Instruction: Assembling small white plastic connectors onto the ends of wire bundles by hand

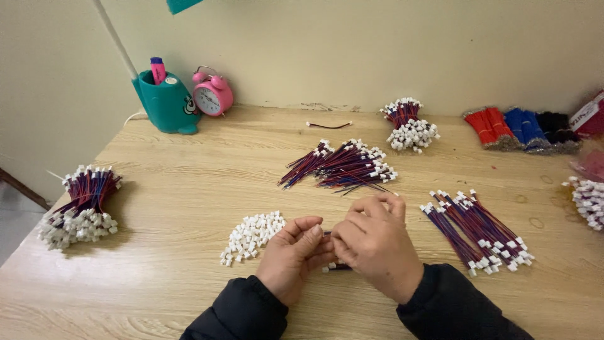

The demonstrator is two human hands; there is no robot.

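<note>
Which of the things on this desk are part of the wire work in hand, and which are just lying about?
In the job:
left hand and right hand, pinching a wire piece between them
pile of white plugs
loose wires
wires with plugs
tied wire bundles

Lying about:
pink alarm clock
teal lamp base with pink marker
red, blue and black wire packs
</note>
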